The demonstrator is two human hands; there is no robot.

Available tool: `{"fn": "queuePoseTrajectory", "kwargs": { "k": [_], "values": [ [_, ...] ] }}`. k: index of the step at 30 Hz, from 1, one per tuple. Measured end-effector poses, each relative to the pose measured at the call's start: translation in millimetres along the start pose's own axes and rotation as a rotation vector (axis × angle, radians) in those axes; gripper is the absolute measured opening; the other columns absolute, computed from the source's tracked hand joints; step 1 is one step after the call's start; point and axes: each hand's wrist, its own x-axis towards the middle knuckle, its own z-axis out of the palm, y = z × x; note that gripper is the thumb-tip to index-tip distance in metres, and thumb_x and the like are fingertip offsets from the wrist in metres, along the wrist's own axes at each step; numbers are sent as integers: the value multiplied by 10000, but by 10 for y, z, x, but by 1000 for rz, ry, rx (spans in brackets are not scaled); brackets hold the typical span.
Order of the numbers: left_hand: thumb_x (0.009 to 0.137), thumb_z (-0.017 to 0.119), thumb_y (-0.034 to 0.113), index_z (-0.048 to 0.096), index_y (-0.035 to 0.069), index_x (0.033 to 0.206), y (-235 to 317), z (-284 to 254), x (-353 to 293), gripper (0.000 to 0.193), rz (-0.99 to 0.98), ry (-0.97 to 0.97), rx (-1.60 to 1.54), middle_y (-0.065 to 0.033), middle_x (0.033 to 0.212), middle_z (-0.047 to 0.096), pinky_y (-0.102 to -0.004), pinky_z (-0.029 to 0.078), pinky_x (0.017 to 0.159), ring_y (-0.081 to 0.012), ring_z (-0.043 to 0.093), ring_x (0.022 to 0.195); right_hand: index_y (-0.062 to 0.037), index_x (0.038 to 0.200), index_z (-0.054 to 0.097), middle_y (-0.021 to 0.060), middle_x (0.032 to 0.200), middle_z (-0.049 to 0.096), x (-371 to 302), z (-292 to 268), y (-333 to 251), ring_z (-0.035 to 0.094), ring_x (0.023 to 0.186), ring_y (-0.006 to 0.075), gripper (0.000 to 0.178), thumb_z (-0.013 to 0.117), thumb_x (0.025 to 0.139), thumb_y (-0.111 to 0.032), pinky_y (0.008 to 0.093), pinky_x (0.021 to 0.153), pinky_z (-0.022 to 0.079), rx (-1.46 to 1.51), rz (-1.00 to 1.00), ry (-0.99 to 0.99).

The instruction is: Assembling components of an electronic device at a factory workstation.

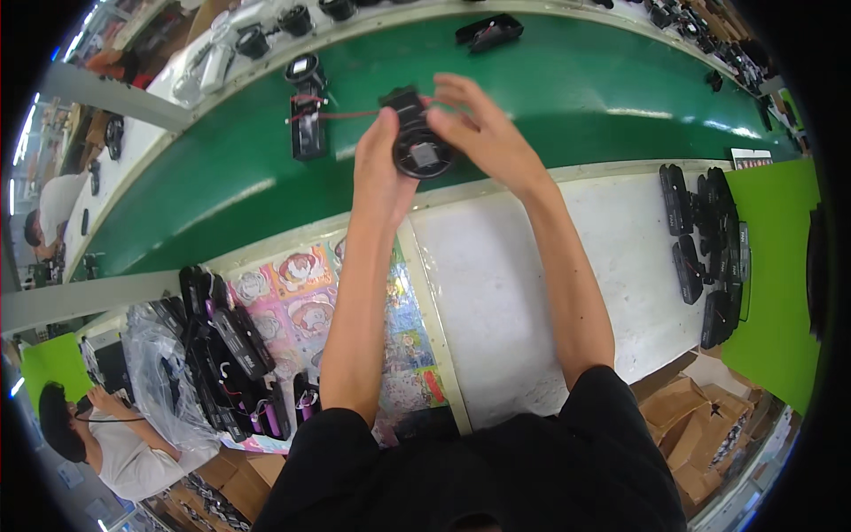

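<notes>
Over the green belt, my left hand (381,168) is closed around a black device body (408,111) with a round end that bears a pale square label. Its thumb lies along the near-left side. My right hand (489,137) is at the device's right side, fingers stretched and apart, its thumb close to or touching the body; slight blur hides the exact contact. Red wires (355,114) run from the device toward a second black unit (308,133) on the belt, which has a similar round part (303,69) at its far end.
Another black housing (489,33) lies farther along the green belt (585,80). Black battery-like packs pile up at left (226,346) and right (709,239), the latter beside a green panel (776,275). Cardboard boxes (683,408) stand below right. A person (124,434) is at lower left.
</notes>
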Motion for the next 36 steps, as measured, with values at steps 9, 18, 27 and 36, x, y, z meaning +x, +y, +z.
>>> {"fn": "queuePoseTrajectory", "kwargs": {
  "k": [9, 18, 27, 36],
  "values": [
    [850, 501, 277, 423, 16, 1291, -2, 47, 310, 518, 138, 103, 469, -121, 1247, 487, -394, 379, 947, -242, 455, 1160, -57, 1145, 511, 63, 1042, 598, 182, -275, 68, 568, 961, 165, 435, 707, 768, -150, 309, 824, 450, 240, -68, 48],
    [634, 779, 311, 565, -35, 1105, -404, 93, 1734, 622, 352, 247, 1661, -214, 1087, 584, -374, 432, 896, -315, 560, 1032, -59, 1032, 567, 56, 971, 605, 339, -931, -7, 552, 888, 152, 284, 611, 856, -278, 326, 778, 444, 880, -194, 460],
    [842, 634, 290, 507, 27, 1170, 46, 464, 1034, 439, 214, 98, 303, -68, 1068, 564, -425, 415, 866, -233, 537, 1047, -56, 983, 561, 83, 935, 626, 227, -1089, -163, 584, 848, 184, 234, 604, 859, -250, 346, 796, 481, 944, -212, 508],
    [902, 349, 410, 482, 22, 1120, -286, 399, -200, 465, -355, 119, -163, -159, 1117, 551, -410, 503, 709, -278, 575, 943, -59, 989, 578, 34, 890, 626, 317, -534, -57, 580, 750, 127, 307, 611, 834, -321, 291, 661, 456, 696, -79, 98]
  ]
}}
